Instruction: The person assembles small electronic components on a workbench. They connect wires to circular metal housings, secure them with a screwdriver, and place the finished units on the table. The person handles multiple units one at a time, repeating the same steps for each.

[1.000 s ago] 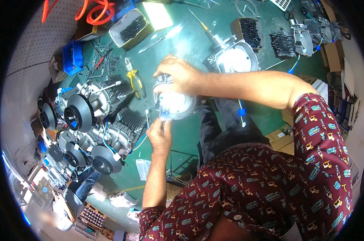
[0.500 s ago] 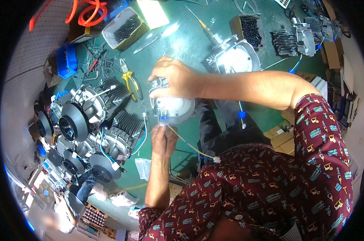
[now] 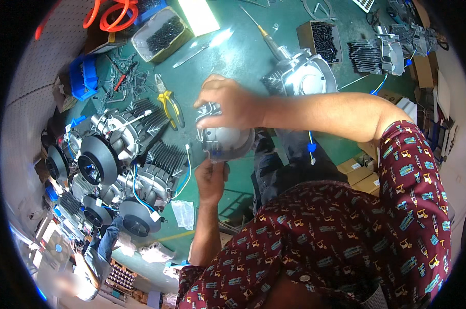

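Green tabletop (image 3: 228, 59) beneath. Finned assemblies (image 3: 100, 159) with black fans, left of silver round housing (image 3: 230, 141). Housing itself between our hands. Our right hand (image 3: 232, 104) over housing's far side, grip partly spread, thumb and fingers clasping its fitting. Our left hand (image 3: 211, 180) at housing's near edge, grip curled; whether pinching anything, we cannot tell. Yellow-handled pliers (image 3: 164, 96) left of housing.

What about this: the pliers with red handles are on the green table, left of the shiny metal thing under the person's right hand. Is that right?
Not quite: the pliers have yellow handles, not red ones, as the head view shows. They do lie on the green table, left of the shiny metal thing under the person's right hand.
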Demonstrator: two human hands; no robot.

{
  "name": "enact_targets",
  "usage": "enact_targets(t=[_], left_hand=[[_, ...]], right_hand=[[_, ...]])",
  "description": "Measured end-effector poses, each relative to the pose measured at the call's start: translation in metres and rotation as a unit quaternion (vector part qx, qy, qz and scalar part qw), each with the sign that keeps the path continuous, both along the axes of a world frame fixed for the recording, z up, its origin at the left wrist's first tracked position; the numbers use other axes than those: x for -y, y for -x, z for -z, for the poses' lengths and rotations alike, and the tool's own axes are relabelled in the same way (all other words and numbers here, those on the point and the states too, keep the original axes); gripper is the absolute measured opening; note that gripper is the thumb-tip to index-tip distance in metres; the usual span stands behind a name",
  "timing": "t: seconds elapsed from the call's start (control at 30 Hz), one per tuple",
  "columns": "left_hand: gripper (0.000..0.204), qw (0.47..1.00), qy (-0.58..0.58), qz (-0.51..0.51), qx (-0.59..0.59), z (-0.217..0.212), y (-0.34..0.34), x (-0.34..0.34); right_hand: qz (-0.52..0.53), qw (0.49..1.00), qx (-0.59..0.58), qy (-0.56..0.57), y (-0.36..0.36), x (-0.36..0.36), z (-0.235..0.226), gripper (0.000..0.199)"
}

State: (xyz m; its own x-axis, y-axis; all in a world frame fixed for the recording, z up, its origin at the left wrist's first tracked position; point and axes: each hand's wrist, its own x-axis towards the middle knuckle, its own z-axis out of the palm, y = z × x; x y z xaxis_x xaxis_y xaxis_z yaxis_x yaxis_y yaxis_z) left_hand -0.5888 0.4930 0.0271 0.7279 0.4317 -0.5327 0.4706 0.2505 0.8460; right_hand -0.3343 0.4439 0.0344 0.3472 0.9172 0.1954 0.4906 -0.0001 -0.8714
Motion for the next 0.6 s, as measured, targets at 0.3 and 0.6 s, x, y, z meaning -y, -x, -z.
enact_targets(t=[0.3, 0.6], left_hand=[[0.016, 0.946, -0.300, 0.111, -0.054, -0.019, -0.010, -0.011], [0.023, 0.932, 0.277, -0.220, 0.072, 0.008, -0.002, 0.020]], right_hand=[[-0.012, 1.000, 0.016, 0.019, -0.003, -0.002, 0.000, 0.042], [0.003, 0.999, 0.045, -0.007, -0.001, 0.002, 0.000, 0.042]])
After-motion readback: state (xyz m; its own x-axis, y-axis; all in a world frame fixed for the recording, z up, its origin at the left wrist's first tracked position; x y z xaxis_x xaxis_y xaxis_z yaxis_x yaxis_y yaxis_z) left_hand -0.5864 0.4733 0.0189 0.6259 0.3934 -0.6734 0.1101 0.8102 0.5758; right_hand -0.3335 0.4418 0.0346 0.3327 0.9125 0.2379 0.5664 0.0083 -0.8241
